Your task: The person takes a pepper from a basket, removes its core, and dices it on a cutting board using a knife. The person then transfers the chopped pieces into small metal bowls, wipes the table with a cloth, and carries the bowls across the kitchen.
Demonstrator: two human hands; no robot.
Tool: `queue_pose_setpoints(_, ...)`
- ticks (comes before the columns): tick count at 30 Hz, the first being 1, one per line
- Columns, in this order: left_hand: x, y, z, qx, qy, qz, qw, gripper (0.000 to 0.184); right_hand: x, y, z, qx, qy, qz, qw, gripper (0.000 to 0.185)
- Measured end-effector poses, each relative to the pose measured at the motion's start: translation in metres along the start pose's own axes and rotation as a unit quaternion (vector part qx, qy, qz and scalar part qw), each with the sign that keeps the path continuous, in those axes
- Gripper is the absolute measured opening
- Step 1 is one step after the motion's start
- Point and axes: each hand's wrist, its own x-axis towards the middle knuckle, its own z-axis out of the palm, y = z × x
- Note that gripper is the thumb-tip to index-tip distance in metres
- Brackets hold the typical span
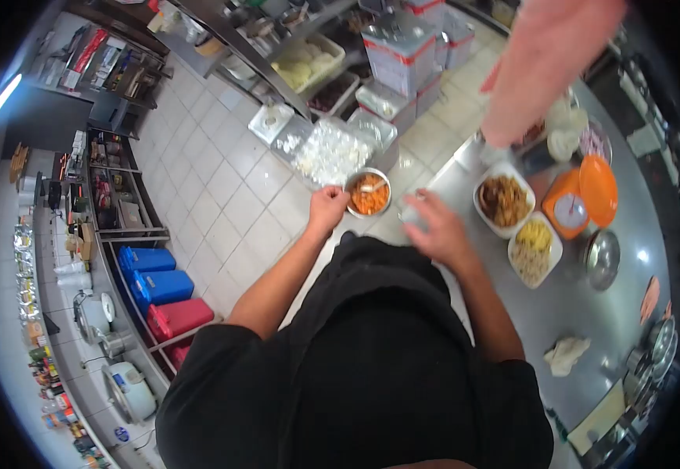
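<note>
My left hand (pixel 329 209) is closed on the rim of a round metal bowl (pixel 387 205) that holds chopped orange food and a light-coloured utensil. Just right of the bowl, my right hand (pixel 437 227) has its fingers apart, with nothing seen in it. A tray of white crumbly food (pixel 332 151) lies beyond the bowl. On the steel counter to the right are a white dish of brown and yellow food (pixel 504 200) and a white dish of yellow and pale food (pixel 535 250).
An orange scale (pixel 565 205), a metal bowl (pixel 602 258) and a crumpled cloth (pixel 566 356) are on the steel counter (pixel 512 313). A blurred pink sleeve (pixel 547 70) reaches in from the top right. Blue bins (pixel 161 288) and a red bin (pixel 179 318) stand at left.
</note>
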Motion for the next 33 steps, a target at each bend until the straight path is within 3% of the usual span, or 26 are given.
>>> queue_pose_setpoints(3, 0.018, -0.003, -0.011, -0.029, -0.009, -0.001, 1.0, 0.017, 0.04, 0.004, 0.05, -0.029, -0.071, -0.025, 0.997, 0.057)
queue_pose_setpoints(8, 0.061, -0.005, -0.043, -0.086, -0.012, -0.016, 0.996, 0.011, 0.098, 0.0, 0.102, -0.05, -0.028, -0.076, 0.995, 0.026)
queue_pose_setpoints(10, 0.088, -0.007, -0.063, -0.079, -0.045, -0.002, 0.996, 0.014, 0.124, -0.007, 0.113, -0.042, -0.032, -0.075, 0.996, 0.026)
queue_pose_setpoints(14, 0.13, 0.005, -0.105, -0.235, -0.091, -0.012, 0.968, 0.018, 0.178, -0.015, 0.13, -0.024, -0.003, -0.044, 0.999, 0.023)
queue_pose_setpoints(19, 0.187, -0.04, -0.162, -0.172, -0.073, -0.045, 0.981, 0.021, 0.269, -0.005, 0.125, -0.024, 0.094, 0.009, 0.995, 0.018)
queue_pose_setpoints(24, 0.205, -0.103, -0.213, -0.111, -0.006, -0.102, 0.989, 0.02, 0.408, 0.024, 0.12, -0.02, 0.17, -0.014, 0.985, 0.015)
queue_pose_setpoints(29, 0.182, -0.196, -0.255, 0.028, 0.105, -0.08, 0.991, 0.035, 0.573, 0.043, 0.137, 0.005, 0.207, -0.057, 0.977, 0.017)
queue_pose_setpoints(33, 0.133, -0.22, -0.275, 0.112, 0.141, -0.154, 0.972, 0.035, 0.683, 0.054, 0.166, 0.006, 0.206, -0.078, 0.975, 0.021)
